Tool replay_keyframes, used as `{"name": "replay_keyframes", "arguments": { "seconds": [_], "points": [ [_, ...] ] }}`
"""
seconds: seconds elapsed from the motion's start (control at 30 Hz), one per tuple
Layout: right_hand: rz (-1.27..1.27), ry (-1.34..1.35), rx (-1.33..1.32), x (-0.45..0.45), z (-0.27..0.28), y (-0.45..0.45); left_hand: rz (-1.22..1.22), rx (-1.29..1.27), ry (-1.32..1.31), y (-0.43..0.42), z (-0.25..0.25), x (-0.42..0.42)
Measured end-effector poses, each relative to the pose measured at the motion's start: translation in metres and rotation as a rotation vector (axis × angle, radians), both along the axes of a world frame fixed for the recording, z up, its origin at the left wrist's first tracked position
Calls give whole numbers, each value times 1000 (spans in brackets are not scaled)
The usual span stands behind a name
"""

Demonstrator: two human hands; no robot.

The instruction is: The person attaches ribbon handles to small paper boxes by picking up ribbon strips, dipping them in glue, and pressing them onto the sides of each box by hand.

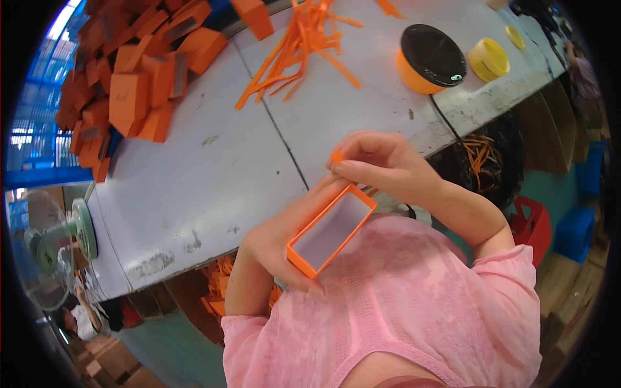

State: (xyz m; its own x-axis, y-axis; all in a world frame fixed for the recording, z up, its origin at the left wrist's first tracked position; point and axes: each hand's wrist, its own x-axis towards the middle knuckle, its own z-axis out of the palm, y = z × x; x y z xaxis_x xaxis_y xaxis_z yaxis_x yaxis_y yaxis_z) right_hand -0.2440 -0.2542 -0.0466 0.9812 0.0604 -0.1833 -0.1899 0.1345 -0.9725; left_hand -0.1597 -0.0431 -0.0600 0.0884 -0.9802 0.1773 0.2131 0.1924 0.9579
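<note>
My left hand (284, 239) is wrapped round an open orange box (299, 263), whose pale inside faces up toward the camera. The box is held tilted in front of my chest, near the table's front edge. Just beyond its far end, my right hand (388, 165) pinches a small orange piece (336, 156) between thumb and index finger. Most of that piece is hidden by the fingers. Farther back on the table lies a loose bunch of orange strips (301, 48).
Many orange boxes (128, 97) are heaped at the table's (213, 161) far left. A black-lidded orange tub (432, 57) and a yellow roll (489, 59) stand at the back right. A fan (48, 246) is at the left; a red crate (532, 226) is at the right.
</note>
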Motion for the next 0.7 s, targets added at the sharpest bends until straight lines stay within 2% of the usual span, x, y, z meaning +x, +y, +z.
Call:
{"name": "replay_keyframes", "arguments": {
  "seconds": [0.07, 0.1, 0.17, 0.2, 0.3, 0.37, 0.43, 0.57, 0.7],
  "points": [
    [-94, -7, 263, -2, -6, 2, -13, 70, -1, 1, 0, 0],
    [-141, -12, 237, -7, -7, -4, -37, 82, -2, -1, 0, 2],
    [-278, -8, 559, -19, -7, -17, -77, 61, -208, 0, -2, 12],
    [-438, 85, 692, -25, 2, -24, -108, 42, -200, 1, -5, 15],
    [-409, 5, 752, -52, -6, -77, -89, 46, -188, 5, -7, 17],
    [-611, 25, 510, -60, -4, -98, -71, 198, -7, 4, 4, 14],
    [-734, 29, 304, -61, -4, -114, -116, 152, 25, -3, -3, 15],
    [-749, 63, 226, -55, -3, -132, -198, 11, 37, -14, -14, 17],
    [-700, 37, 250, -45, -5, -137, -185, 58, 51, -12, -11, 17]
  ]
}}
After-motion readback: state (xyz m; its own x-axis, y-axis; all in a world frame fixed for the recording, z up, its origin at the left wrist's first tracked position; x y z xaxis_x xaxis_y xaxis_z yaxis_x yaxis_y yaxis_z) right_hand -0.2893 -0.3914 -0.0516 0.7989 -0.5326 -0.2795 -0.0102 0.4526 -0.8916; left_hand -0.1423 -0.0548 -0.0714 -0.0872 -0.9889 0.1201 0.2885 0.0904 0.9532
